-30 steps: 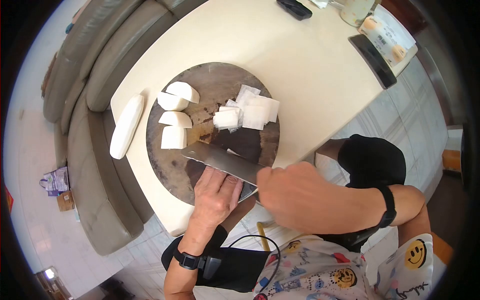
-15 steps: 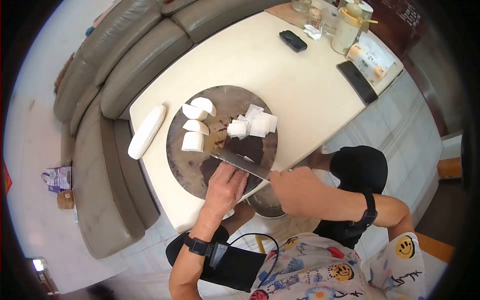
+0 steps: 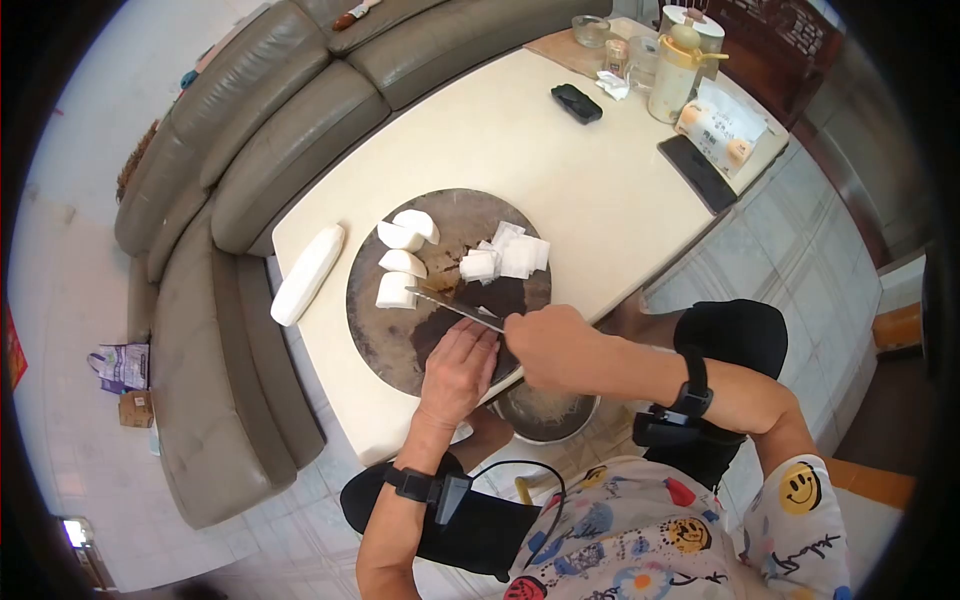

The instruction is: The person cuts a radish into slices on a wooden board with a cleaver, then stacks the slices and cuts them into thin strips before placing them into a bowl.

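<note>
A round dark cutting board [image 3: 375,335] lies on the cream table. My right hand [image 3: 555,347] is closed round the handle of a knife [image 3: 455,307], whose blade crosses the board just beyond my left hand [image 3: 460,368]. The fingers of my left hand are pressed together on the board beside the blade; what they hold is mostly hidden, with a small white edge showing. Thick white chunks [image 3: 397,290] stand in a row at the board's left. Thin white slices [image 3: 518,255] are piled at its right. A long peeled white radish [image 3: 308,275] lies left of the board.
On the table [image 3: 480,130] are a black case [image 3: 577,103], a phone [image 3: 697,172], a tissue pack [image 3: 722,125], a yellow-topped bottle [image 3: 674,80] and glassware. A metal bowl [image 3: 547,415] is below the table edge. A grey sofa [image 3: 210,360] borders the left.
The knife and my right hand have shifted left, and the blade tip is now next to the lowest chunk. The camera view has shifted slightly.
</note>
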Motion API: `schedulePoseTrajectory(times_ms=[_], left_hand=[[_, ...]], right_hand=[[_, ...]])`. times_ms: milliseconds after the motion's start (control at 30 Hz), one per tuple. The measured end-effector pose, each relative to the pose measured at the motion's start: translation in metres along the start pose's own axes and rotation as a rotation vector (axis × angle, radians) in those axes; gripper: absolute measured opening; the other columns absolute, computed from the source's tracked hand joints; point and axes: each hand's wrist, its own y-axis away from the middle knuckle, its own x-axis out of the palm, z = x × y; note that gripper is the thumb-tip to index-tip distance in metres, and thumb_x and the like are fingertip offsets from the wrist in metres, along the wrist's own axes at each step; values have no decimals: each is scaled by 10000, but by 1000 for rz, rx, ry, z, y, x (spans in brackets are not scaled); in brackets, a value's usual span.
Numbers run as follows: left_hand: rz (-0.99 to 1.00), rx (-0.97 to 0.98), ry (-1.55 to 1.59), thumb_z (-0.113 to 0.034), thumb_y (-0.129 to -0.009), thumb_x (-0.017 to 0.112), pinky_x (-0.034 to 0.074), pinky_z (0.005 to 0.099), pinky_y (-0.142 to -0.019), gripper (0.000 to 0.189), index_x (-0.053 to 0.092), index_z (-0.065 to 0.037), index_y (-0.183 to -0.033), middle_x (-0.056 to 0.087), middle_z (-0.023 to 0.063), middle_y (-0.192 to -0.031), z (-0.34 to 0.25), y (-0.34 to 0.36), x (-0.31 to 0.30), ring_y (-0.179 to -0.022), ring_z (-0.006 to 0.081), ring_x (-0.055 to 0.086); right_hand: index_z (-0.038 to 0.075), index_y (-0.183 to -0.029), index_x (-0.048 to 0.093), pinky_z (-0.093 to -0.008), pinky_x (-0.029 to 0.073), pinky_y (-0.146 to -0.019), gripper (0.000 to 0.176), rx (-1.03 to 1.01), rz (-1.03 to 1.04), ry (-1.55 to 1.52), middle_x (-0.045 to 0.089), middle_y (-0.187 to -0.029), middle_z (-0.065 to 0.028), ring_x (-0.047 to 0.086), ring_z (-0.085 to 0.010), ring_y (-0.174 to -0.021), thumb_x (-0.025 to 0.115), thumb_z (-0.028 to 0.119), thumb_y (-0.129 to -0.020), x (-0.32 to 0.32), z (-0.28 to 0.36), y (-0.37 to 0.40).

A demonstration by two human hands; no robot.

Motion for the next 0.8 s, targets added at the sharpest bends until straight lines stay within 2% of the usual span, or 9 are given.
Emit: schedulePoseTrajectory(times_ms=[100,200,400,467,567,667,800], left_hand=[[-30,10,-14,-6,-727,701,518,376,-830,219,662,27,-941,625,131,-970,0,0,-1,-957,309,609],[-20,-1,-6,-6,-723,701,517,380,-812,209,660,26,-925,622,129,-948,-1,2,1,-928,309,609],[-17,1,-9,-4,-722,698,513,388,-778,179,659,22,-895,618,121,-922,-2,-1,-1,-877,307,606],[-10,9,-14,-4,-722,697,513,389,-776,176,659,21,-892,618,120,-919,-3,-2,-2,-871,307,606],[-6,3,-16,-5,-724,696,512,388,-779,171,659,18,-889,616,120,-913,-4,-1,-3,-877,307,604],[-24,7,-30,-5,-726,694,512,386,-779,165,658,18,-885,615,119,-913,-4,0,-1,-884,304,603],[-33,-6,-11,-3,-727,694,510,383,-782,159,654,20,-879,610,121,-913,-3,2,0,-882,308,599]], right_hand=[[-30,-758,613,-441,515,-592,116,34,-57,14,633,-721,-195,654,-367,-666,630,56,-682,-1,-3,20],[-31,-763,605,-435,519,-594,123,127,61,75,634,-733,-197,657,-365,-663,631,55,-680,-8,4,39],[-32,-759,631,-427,522,-587,112,26,90,83,632,-712,-194,657,-368,-664,633,48,-680,-10,7,34],[-54,-818,560,-433,511,-573,187,-19,40,70,634,-721,-211,655,-371,-667,626,30,-664,-2,4,19],[-51,-803,563,-441,505,-573,164,-51,14,76,635,-727,-214,651,-374,-663,621,29,-671,5,5,0],[-49,-815,553,-447,502,-576,170,2,-60,52,630,-695,-209,648,-378,-652,618,32,-681,6,-2,4],[-34,-740,625,-425,521,-588,111,65,12,44,627,-707,-190,662,-359,-675,641,52,-672,-8,3,28]])
